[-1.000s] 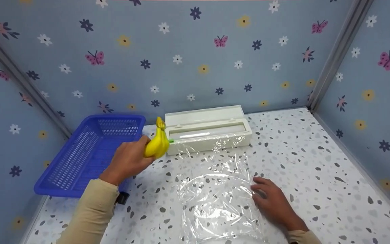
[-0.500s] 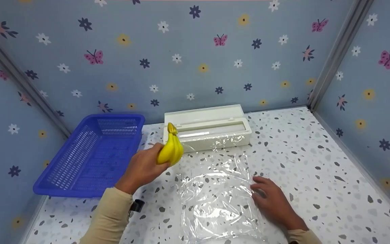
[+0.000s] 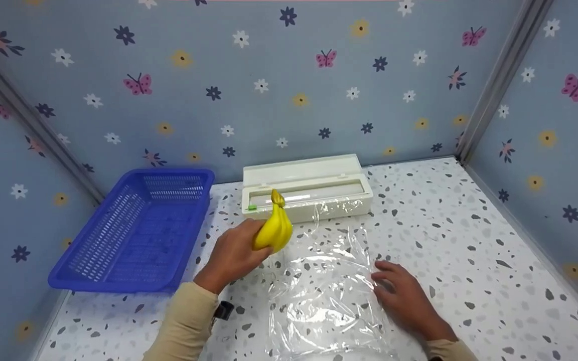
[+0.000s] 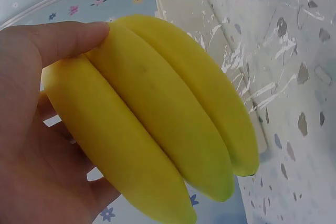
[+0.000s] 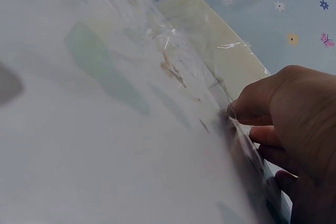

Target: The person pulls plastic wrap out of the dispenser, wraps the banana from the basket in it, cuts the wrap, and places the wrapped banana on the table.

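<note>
My left hand (image 3: 236,253) grips a bunch of yellow bananas (image 3: 275,228), held above the left edge of a sheet of clear cling film (image 3: 319,301). In the left wrist view, my thumb lies across the top of the bananas (image 4: 152,108) and the fingers go behind them. The film runs toward me over the speckled tabletop from a white cling film dispenser (image 3: 314,213), whose lid stands raised. My right hand (image 3: 409,301) rests at the film's right edge with loosely bent fingers. In the right wrist view, the thumb of my right hand (image 5: 294,124) touches the film edge.
A blue perforated plastic basket (image 3: 148,240) stands at the left, with nothing seen inside. On the dispenser's left front sits a small green slider (image 3: 252,207). Flower-patterned walls (image 3: 289,75) close off the back and both sides of the tabletop (image 3: 459,240).
My left hand has carried the bananas to the right, from beside the basket to in front of the dispenser and over the film's edge. The right hand has stayed in place.
</note>
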{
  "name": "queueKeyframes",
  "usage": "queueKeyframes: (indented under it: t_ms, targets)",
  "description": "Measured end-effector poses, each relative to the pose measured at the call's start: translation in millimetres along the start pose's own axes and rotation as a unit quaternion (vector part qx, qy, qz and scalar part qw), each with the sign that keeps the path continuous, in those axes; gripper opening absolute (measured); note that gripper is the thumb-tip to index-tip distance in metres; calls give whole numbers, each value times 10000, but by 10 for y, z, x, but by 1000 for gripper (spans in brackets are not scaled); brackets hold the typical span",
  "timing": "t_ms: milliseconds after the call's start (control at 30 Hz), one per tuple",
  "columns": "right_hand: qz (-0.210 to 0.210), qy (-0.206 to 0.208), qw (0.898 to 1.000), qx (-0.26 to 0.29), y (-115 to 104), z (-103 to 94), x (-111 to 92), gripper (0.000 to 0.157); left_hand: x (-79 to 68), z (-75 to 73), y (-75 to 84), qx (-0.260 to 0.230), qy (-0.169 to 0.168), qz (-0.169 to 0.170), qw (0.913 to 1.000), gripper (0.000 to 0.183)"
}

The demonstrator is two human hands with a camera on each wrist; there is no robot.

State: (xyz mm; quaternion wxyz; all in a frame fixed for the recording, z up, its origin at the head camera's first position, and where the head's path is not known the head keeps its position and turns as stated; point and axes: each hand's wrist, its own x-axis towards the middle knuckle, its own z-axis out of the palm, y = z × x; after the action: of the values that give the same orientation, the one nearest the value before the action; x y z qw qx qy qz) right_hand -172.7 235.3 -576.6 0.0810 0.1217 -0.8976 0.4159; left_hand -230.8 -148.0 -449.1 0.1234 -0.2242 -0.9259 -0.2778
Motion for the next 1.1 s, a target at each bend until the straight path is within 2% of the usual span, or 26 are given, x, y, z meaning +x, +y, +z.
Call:
queueKeyframes:
  t_ms: [200,333,433,633,800,1100]
  targets:
    - [-43,39,10000,-30,6,-20,-6,23,5,115,65,-42,-15,50,10000,51]
    - [9,21,10000,-71,-3,-12,-2,23,6,177,115,-80,-67,-137,9999,63]
    - [27,-37,9999,-139,-8,-5,5,23,19,222,159,-113,-51,-246,9996,64]
    - [76,-58,9999,-100,-18,-14,7,23,64,335,263,-364,153,156,9991,50]
    - [59,-60,9999,-95,-19,-15,0,23,79,465,380,-353,120,307,9988,49]
    - [87,-15,10000,-34,-26,-17,-15,22,69,703,577,403,-124,699,9967,50]
